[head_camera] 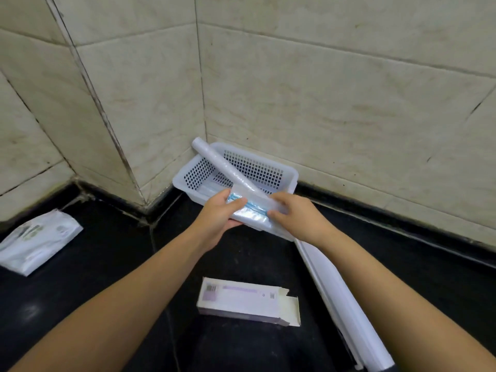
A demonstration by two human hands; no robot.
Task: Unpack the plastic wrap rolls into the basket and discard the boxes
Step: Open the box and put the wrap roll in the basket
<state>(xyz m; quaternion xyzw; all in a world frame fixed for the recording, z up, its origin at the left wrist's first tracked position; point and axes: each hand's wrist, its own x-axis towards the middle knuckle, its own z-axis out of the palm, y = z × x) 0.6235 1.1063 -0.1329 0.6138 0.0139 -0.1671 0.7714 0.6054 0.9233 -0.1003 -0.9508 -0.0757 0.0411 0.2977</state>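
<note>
A white perforated basket (268,171) stands on the black counter in the tiled corner. A plastic wrap roll (214,162) slants over it, its far end sticking up past the basket's back left rim. Its near end has a loose flap of film with a blue strip (249,208). My left hand (217,218) grips that near end from the left, and my right hand (298,216) pinches the film on the right. An opened white and lilac box (247,302) lies flat on the counter, nearer to me, its right flap open.
A long white roll or box (341,299) lies diagonally under my right forearm, from the basket toward the lower right. A white printed packet (37,241) lies at the far left by the wall. Tiled walls close the corner behind the basket.
</note>
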